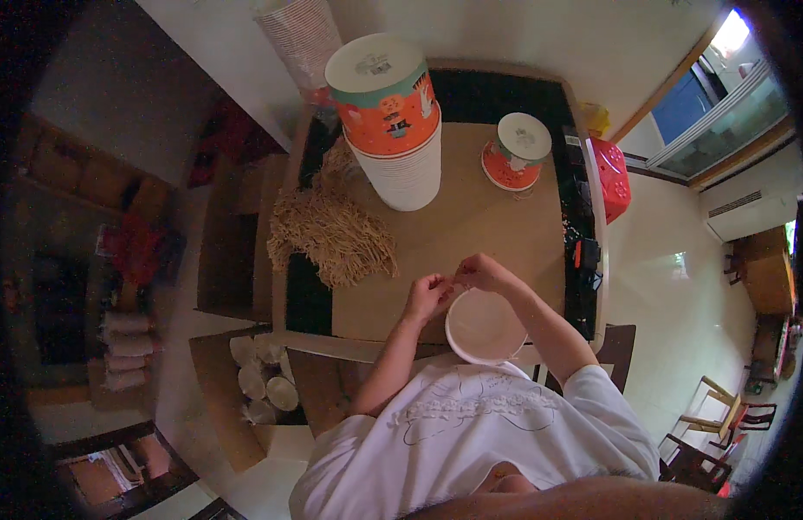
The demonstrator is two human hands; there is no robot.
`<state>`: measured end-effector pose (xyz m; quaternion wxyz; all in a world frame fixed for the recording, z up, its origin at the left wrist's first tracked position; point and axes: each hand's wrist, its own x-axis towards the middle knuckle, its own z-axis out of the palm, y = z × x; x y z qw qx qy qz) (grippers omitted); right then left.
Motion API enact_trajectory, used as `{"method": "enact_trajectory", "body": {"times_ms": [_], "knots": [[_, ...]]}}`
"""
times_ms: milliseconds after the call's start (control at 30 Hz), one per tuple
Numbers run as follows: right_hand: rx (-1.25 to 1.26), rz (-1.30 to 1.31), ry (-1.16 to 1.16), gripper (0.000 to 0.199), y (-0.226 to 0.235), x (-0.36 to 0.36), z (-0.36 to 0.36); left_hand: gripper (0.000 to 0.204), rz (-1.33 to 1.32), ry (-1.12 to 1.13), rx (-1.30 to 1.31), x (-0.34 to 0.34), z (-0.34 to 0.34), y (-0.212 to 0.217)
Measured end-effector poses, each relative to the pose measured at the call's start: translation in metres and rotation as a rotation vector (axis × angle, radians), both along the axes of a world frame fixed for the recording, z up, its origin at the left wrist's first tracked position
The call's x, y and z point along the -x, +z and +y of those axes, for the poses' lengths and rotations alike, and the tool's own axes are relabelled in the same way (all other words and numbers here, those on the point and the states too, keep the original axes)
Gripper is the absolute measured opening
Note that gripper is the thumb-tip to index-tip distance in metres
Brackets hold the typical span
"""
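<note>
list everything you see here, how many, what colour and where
tall upside-down stack of round paper tubs: one, white below orange-and-green, table's far side
short printed round paper tub: one visible, orange-and-green, table's far right
stringy twine bundle: one, tan, left of table
flat cardboard sheet: one, brown, on table
rimmed table: one, dark top, centre
nested cup stack: one, whitish, beyond table's far left
plastic stool: one, red, right of table
cardboard box: one, brown, lower left, holding several white cups
round open tub: one, white, before the person
left hand: one, bare, near tub rim
right hand: one, bare, near tub rim
</note>
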<state>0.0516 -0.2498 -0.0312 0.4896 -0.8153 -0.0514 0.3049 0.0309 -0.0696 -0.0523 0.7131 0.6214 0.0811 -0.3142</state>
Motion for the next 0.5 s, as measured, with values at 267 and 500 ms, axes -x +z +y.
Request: {"method": "enact_trajectory", "body": {"times_ms": [267,500], "knots": [[-0.024,0.058,-0.164,0.017,-0.001,-0.009,-0.007,0.012,-0.229,0.072,-0.292,-0.018,-0.029,0.015],[-0.054,0.113,-0.151,0.015,0.018,0.001,-0.020,0.011,-0.393,0.175,-0.219,-0.026,-0.031,-0.006]]}}
